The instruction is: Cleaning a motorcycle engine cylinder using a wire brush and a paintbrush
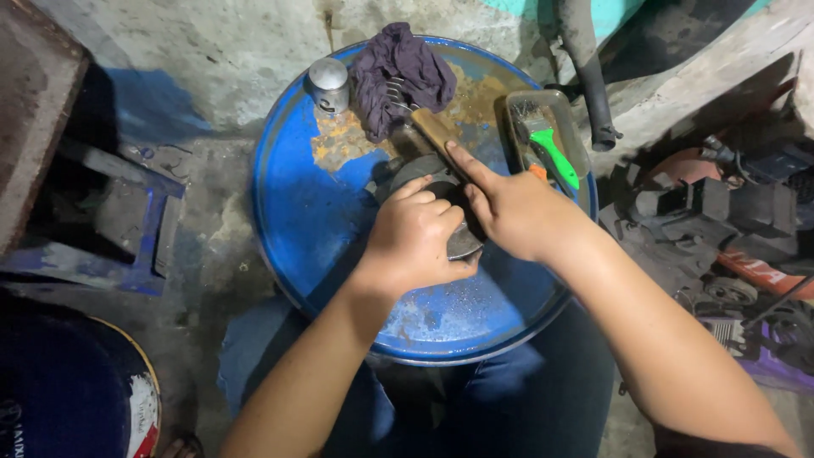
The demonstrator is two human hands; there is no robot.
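Note:
My left hand is curled over a dark round metal part that lies on top of a blue drum. Its fingers grip the part's near edge. My right hand rests on the same part from the right, holding a wooden-handled tool with the forefinger stretched along the handle. The tool's metal end is partly hidden under a dark purple rag. Most of the round part is covered by both hands.
A small silver metal can stands at the drum's far left. A clear tray with a green-handled brush sits at the far right rim. Dark engine parts lie on the floor to the right, a blue stand to the left.

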